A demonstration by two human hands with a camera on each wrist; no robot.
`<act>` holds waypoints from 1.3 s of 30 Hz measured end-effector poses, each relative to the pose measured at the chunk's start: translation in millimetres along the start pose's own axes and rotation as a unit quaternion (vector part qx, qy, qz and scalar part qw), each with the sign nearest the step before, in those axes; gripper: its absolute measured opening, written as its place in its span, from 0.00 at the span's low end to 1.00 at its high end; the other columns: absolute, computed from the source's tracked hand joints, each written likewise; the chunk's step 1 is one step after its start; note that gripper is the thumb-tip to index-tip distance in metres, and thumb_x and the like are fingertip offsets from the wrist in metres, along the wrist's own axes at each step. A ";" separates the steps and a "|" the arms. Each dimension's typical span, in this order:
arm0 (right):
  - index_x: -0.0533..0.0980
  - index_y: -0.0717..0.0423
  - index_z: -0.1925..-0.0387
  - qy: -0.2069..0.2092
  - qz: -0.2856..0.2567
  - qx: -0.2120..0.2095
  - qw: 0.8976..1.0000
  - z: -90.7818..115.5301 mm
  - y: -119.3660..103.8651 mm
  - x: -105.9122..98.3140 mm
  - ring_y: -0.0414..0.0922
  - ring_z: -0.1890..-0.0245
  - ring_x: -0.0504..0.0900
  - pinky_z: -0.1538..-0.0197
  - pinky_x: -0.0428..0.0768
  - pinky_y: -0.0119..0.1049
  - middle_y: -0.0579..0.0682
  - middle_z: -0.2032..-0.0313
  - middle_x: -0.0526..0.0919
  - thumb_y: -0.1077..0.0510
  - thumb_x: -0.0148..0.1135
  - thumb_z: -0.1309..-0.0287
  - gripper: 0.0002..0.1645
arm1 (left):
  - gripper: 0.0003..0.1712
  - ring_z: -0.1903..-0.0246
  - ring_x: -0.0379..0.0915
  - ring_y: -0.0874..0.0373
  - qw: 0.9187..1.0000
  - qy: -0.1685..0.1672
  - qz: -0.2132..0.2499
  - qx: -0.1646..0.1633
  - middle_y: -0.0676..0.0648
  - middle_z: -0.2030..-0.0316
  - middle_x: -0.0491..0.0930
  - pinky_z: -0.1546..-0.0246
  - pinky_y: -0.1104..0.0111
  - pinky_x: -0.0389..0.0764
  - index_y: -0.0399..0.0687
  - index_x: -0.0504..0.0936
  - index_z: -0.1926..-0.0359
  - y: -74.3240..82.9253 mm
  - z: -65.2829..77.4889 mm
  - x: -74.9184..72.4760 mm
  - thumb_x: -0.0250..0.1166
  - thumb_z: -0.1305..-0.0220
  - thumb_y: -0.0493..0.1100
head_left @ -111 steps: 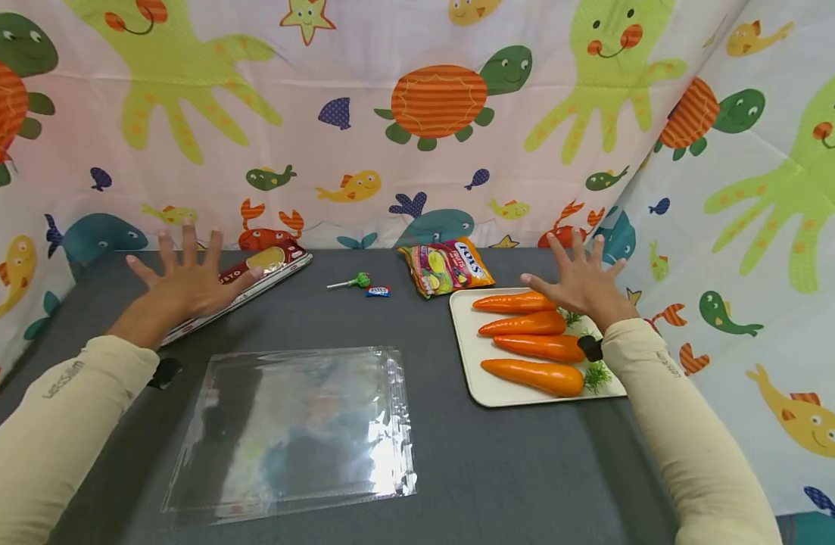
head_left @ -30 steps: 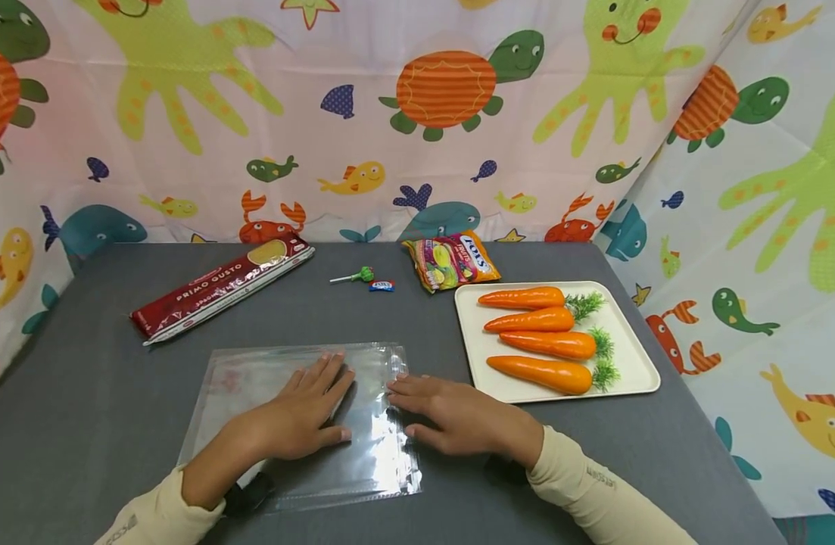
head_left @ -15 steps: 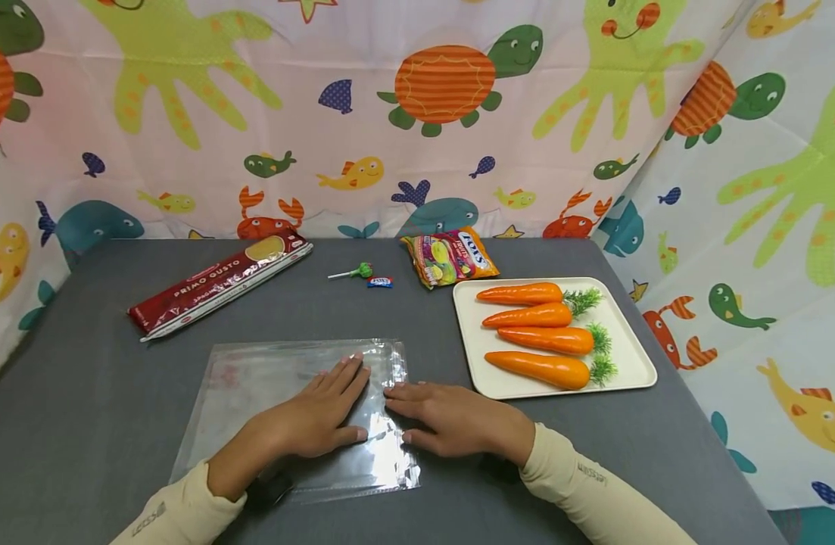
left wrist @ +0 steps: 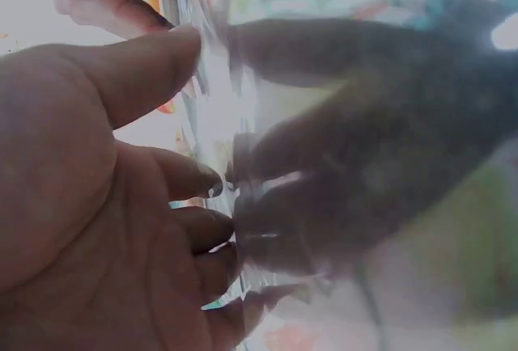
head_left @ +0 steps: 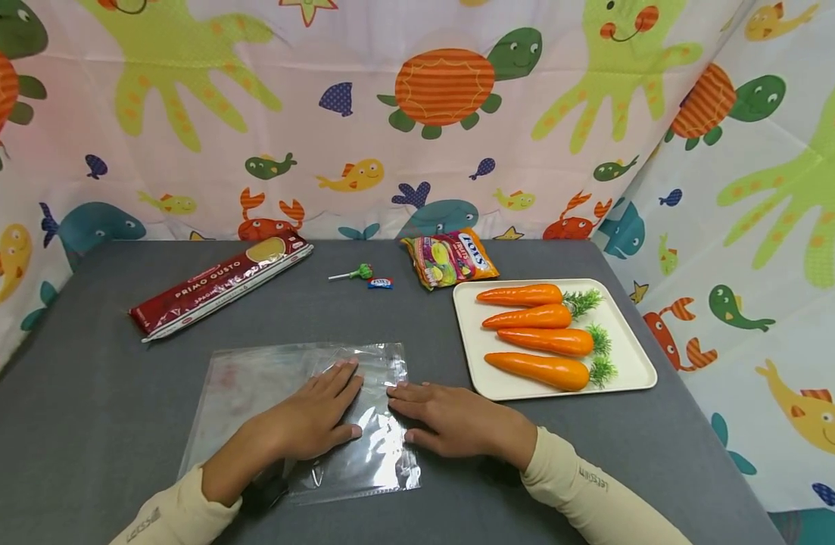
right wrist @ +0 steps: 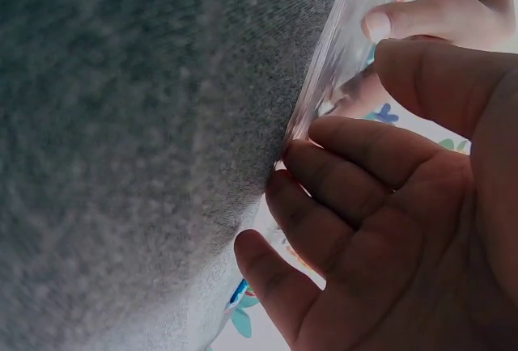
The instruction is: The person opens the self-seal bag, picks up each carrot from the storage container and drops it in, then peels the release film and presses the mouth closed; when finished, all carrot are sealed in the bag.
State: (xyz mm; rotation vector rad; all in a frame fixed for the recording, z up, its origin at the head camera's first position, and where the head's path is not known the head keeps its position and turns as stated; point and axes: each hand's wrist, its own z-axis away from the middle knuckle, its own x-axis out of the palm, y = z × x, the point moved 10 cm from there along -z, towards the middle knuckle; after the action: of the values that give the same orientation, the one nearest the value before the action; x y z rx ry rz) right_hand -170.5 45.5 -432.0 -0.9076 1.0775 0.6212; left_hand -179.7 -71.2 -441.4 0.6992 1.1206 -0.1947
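A clear plastic bag (head_left: 229, 393) lies flat on the grey table, its right edge showing a sealed strip with bright glare. My left hand (head_left: 308, 420) rests on the bag's right half, palm down with fingers extended; the left wrist view shows its fingertips against the shiny film (left wrist: 421, 230). My right hand (head_left: 458, 418) comes in from the right, its straight fingertips touching the bag's right edge. In the right wrist view the fingers of the right hand (right wrist: 380, 213) meet that edge, with the grey cloth surface beside them. Neither hand grips anything.
A cream tray (head_left: 631, 356) with several carrots (head_left: 543, 369) stands at right. Behind are a colourful FOX'S candy bag (head_left: 450, 259), a lollipop (head_left: 362, 271), a small blue-wrapped candy (head_left: 380, 283) and a long red spaghetti packet (head_left: 219, 284). A printed curtain (head_left: 219, 189) hangs behind the table.
Both hands have come down from raised, spread positions onto the plastic bag. Over the last half second the left hand has shifted slightly left, and the film has wrinkled near it.
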 end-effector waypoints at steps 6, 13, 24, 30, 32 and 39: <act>0.63 0.54 0.29 0.003 0.002 0.004 1.000 0.9 0.3 0.1 0.43 0.30 0.59 0.31 0.62 0.42 0.48 0.28 0.60 0.46 0.52 0.29 0.32 | 0.35 0.28 0.45 0.40 0.999 0.037 -0.028 0.019 0.35 0.28 0.52 0.33 0.46 0.56 0.33 0.62 0.30 2.5 -3.5 -5.4 0.57 0.28 0.50; 0.65 0.54 0.30 0.012 -0.001 0.001 1.000 1.1 -0.9 -0.3 0.44 0.30 0.60 0.32 0.63 0.42 0.48 0.29 0.62 0.47 0.53 0.30 0.32 | 0.22 0.36 0.63 0.39 0.991 0.111 -0.054 0.042 0.34 0.36 0.67 0.39 0.47 0.66 0.33 0.76 0.41 9.0 -2.9 -15.3 0.62 0.31 0.41; 0.65 0.55 0.30 0.012 -0.017 0.012 1.000 2.0 1.9 -0.7 0.44 0.30 0.60 0.32 0.63 0.42 0.49 0.29 0.61 0.47 0.52 0.29 0.31 | 0.14 0.44 0.73 0.40 0.977 0.175 -0.096 0.068 0.38 0.46 0.79 0.46 0.48 0.74 0.33 0.82 0.48 14.0 0.7 -26.7 0.61 0.33 0.35; 0.66 0.56 0.31 0.014 -0.031 0.013 0.999 2.2 3.7 -1.5 0.44 0.30 0.61 0.32 0.63 0.41 0.50 0.30 0.63 0.50 0.51 0.27 0.28 | 0.13 0.45 0.74 0.41 0.969 0.218 -0.074 0.088 0.40 0.49 0.81 0.48 0.37 0.70 0.35 0.82 0.50 16.0 10.4 -38.5 0.63 0.34 0.35; 0.67 0.57 0.31 0.016 -0.035 0.013 0.999 1.7 4.7 -1.9 0.43 0.31 0.61 0.32 0.63 0.41 0.50 0.30 0.64 0.53 0.51 0.27 0.27 | 0.14 0.44 0.74 0.41 0.967 0.231 -0.050 0.096 0.40 0.49 0.81 0.47 0.36 0.68 0.36 0.82 0.49 14.8 13.8 -42.6 0.64 0.35 0.34; 0.68 0.59 0.33 0.024 -0.033 0.010 0.999 2.5 7.8 -5.3 0.44 0.32 0.63 0.33 0.64 0.39 0.51 0.31 0.66 0.59 0.53 0.29 0.25 | 0.16 0.44 0.75 0.45 0.961 0.251 0.028 0.113 0.40 0.47 0.80 0.44 0.48 0.72 0.34 0.81 0.46 5.5 19.9 -50.6 0.62 0.34 0.32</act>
State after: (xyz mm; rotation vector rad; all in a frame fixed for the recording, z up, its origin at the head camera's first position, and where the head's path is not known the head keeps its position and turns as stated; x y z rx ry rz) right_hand -177.5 51.5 -429.1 -0.9404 1.0912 0.5358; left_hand -184.4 -88.8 -389.8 1.0174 1.5764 -0.0977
